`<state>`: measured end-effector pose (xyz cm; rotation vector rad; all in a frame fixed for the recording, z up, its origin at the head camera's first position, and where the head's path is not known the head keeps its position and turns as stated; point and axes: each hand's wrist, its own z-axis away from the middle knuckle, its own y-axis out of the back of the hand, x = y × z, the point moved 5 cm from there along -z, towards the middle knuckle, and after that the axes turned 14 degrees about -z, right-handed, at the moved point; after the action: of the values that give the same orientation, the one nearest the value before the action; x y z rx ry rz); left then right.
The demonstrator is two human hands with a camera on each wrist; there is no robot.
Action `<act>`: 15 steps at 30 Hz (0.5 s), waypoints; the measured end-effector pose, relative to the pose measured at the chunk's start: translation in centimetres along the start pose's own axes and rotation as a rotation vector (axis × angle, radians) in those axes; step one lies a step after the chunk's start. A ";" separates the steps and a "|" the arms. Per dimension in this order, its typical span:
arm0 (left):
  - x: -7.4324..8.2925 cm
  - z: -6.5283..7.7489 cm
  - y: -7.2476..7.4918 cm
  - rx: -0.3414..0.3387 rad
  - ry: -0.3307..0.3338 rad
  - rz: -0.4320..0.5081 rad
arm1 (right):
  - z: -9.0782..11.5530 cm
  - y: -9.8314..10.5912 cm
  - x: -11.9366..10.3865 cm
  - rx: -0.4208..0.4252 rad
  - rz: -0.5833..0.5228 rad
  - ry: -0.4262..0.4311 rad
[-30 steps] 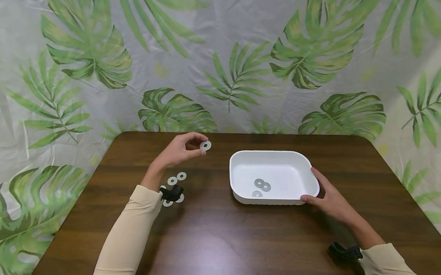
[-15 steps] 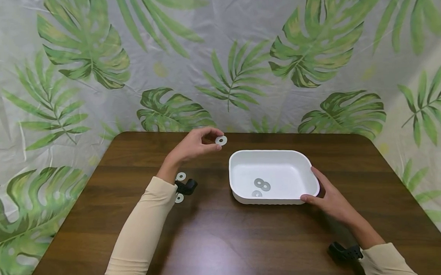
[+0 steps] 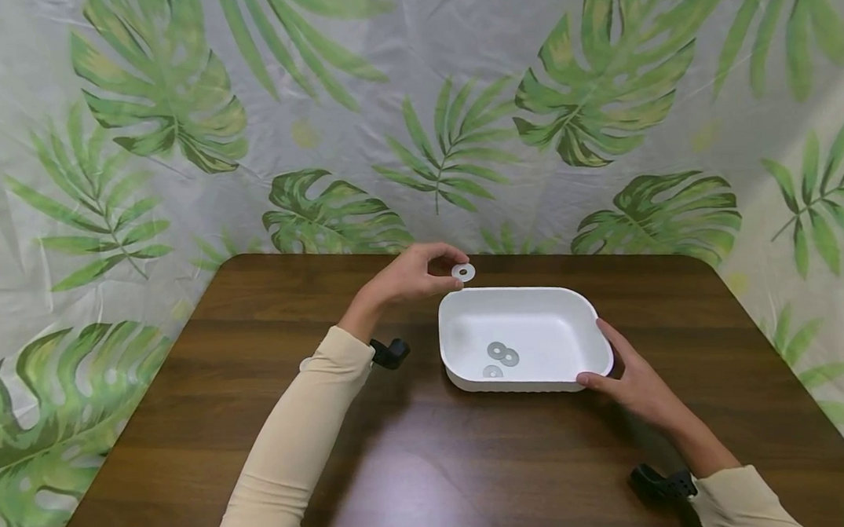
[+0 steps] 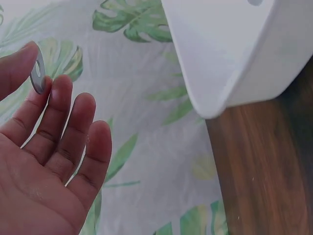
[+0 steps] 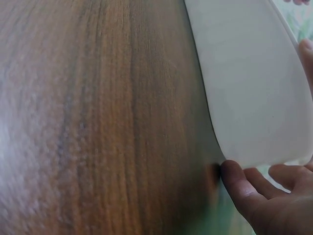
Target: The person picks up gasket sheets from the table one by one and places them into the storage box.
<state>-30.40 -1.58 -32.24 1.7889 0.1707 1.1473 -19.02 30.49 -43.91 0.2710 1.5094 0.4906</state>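
Observation:
In the head view my left hand (image 3: 417, 275) pinches a flat metal washer (image 3: 470, 274) between thumb and fingers, just beyond the back left corner of a white rectangular tub (image 3: 463, 383). The left wrist view shows the same washer (image 4: 35, 84) nearly edge-on, the other fingers spread loosely below it. Three grey washers (image 3: 514, 361) lie on the tub's floor, two of them overlapping. My right hand (image 3: 640, 391) grips the tub's right end. Seen from the right wrist, its thumb (image 5: 239, 183) lies against the tub's outer wall (image 5: 259, 98).
A sliver of a pale washer (image 3: 304, 364) peeks out beside the left sleeve (image 3: 295, 442), which covers that part of the dark wooden table (image 3: 207, 367). Behind the table's far edge hangs a leaf-patterned cloth (image 3: 402, 123).
My left hand has carried the pinched washer rightward to the tub's back left corner. The left sleeve now covers most of the washers on the table. My right hand stays on the tub.

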 end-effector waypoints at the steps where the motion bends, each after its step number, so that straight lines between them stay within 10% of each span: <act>1: 0.2 -0.2 -0.3 -0.011 -0.001 -0.003 | 0.1 0.1 0.0 0.002 0.005 0.003; 15: 2.2 -2.8 -5.5 -0.107 -0.041 -0.027 | 0.0 0.0 -0.1 -0.011 -0.015 0.000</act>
<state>-29.40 4.29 -34.91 1.7096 0.1069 1.0794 -19.04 30.43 -43.78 0.2514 1.5075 0.4871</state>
